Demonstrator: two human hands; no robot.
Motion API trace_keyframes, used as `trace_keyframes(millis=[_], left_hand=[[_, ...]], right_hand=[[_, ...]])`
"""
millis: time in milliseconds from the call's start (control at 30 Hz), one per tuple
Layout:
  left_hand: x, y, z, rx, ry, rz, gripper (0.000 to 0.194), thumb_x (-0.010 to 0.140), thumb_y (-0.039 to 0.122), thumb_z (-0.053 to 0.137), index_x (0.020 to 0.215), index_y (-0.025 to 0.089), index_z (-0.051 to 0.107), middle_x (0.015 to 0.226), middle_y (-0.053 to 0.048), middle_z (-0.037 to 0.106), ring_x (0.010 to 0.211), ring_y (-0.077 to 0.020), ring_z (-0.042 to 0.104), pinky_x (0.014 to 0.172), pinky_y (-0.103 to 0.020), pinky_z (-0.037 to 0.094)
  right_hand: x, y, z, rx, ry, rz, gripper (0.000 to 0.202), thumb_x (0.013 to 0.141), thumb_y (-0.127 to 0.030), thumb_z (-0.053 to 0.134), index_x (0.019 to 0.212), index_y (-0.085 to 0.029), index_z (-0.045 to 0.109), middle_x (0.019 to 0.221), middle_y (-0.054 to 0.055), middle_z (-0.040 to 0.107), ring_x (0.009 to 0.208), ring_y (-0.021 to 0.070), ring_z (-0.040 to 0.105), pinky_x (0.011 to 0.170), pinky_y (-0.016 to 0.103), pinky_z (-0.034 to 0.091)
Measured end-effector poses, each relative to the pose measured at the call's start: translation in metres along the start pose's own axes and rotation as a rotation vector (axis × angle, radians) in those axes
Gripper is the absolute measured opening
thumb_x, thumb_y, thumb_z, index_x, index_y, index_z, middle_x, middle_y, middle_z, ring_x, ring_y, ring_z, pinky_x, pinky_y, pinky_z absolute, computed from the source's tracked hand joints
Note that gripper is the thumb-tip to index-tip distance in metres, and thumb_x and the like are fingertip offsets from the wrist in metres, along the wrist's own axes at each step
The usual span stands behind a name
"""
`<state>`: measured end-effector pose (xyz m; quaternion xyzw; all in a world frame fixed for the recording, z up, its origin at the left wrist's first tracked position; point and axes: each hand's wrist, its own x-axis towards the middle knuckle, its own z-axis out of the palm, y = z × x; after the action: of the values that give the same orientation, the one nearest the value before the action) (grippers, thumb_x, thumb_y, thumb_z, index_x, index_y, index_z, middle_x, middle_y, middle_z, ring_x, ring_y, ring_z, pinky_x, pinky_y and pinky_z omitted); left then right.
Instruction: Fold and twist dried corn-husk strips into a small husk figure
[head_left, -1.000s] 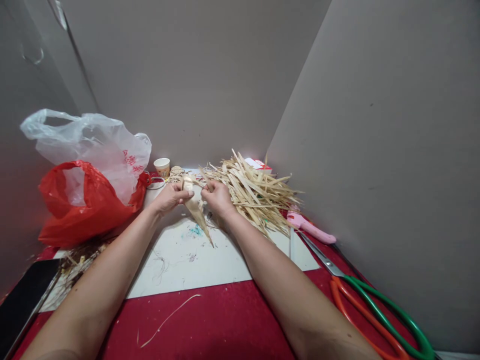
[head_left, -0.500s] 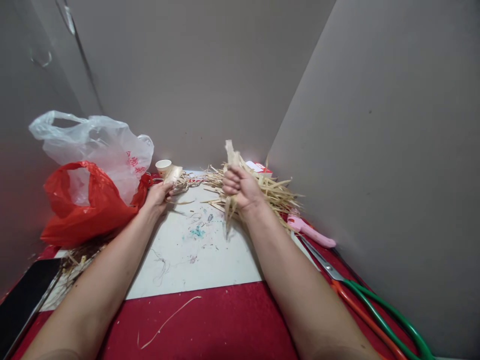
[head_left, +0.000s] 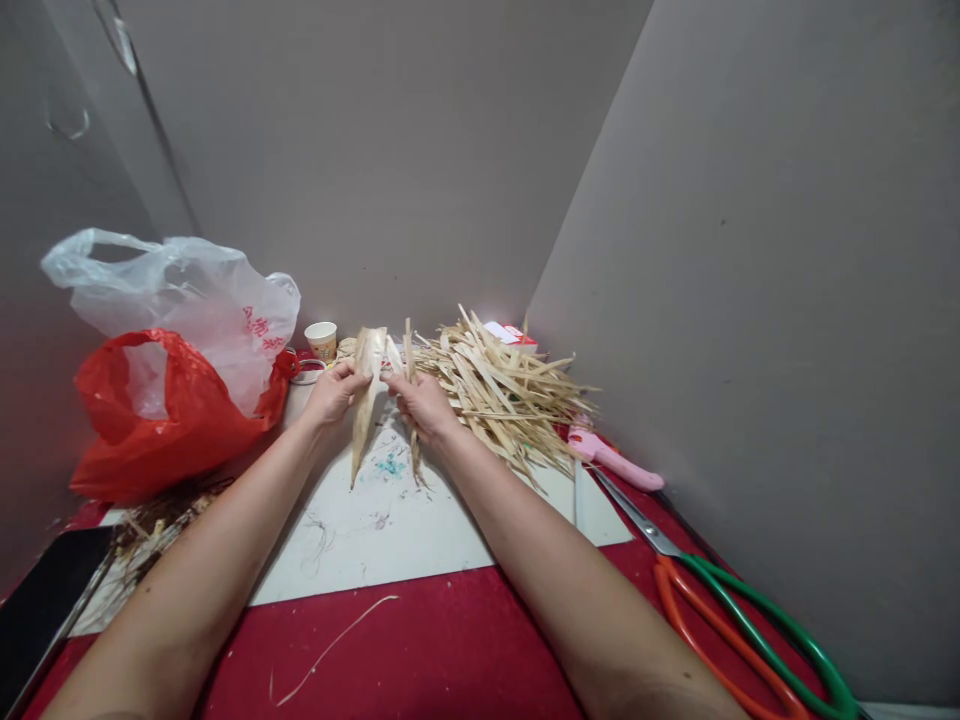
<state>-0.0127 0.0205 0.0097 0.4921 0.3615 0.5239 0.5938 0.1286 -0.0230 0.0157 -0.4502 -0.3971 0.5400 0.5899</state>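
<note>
My left hand [head_left: 339, 392] is closed on a wide, dry husk leaf [head_left: 363, 425], pinched near its upper part so its pointed end hangs down. Close beside it, my right hand [head_left: 421, 402] is closed on a narrow dry husk strip [head_left: 409, 350], whose frayed lower end dangles over the white board [head_left: 390, 545]. A pale piece of leaf shows between the two hands; I cannot tell which strip it belongs to. Just right of my right hand lies a loose pile of dry husk strips [head_left: 510, 385].
A red plastic bag [head_left: 172, 440], a white plastic bag [head_left: 217, 285] and a black phone [head_left: 49, 590] are at left. A paper cup [head_left: 321, 340] stands behind. On the right lie a pink-handled tool [head_left: 619, 462] and large scissors [head_left: 735, 600]. Grey walls rise behind and at right.
My right hand has moved left from over the pile to beside my left hand, with a narrow strip in it. The leaf in my left hand now hangs upright, nearer the middle.
</note>
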Motion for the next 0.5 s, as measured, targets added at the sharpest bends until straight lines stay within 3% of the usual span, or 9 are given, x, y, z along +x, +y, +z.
trace_keyframes(millis=[200,400,500], left_hand=[[-0.0016,-0.0008,0.0016,0.110,-0.032,-0.021,0.029,0.053,0.031,0.084,0.067,0.013,0.066,0.059,0.003,0.058,0.047,-0.0051,0.042,0.045,-0.020,0.025],[-0.0048,0.0019,-0.0001,0.104,-0.077,-0.090,0.030,0.051,0.031,0.085,0.066,0.014,0.067,0.059,0.001,0.060,0.050,-0.0086,0.050,0.049,-0.021,0.031],[-0.0039,0.0013,-0.0007,0.138,-0.085,-0.086,0.027,0.051,0.030,0.085,0.061,0.013,0.066,0.055,0.002,0.057,0.047,-0.0070,0.045,0.047,-0.021,0.028]], right_hand=[[-0.0001,0.0042,-0.0039,-0.052,0.030,-0.062,0.030,0.057,-0.035,0.078,0.070,-0.016,0.058,0.052,-0.008,0.046,0.047,0.0068,0.038,0.045,0.020,0.028],[0.0002,0.0043,-0.0056,-0.127,0.016,-0.095,0.026,0.058,-0.033,0.076,0.067,-0.018,0.056,0.049,-0.008,0.042,0.047,0.0075,0.036,0.044,0.021,0.026],[0.0025,0.0081,-0.0073,-0.183,0.001,-0.150,0.022,0.062,-0.033,0.071,0.065,-0.017,0.056,0.051,-0.007,0.043,0.049,0.0071,0.035,0.046,0.021,0.026]])
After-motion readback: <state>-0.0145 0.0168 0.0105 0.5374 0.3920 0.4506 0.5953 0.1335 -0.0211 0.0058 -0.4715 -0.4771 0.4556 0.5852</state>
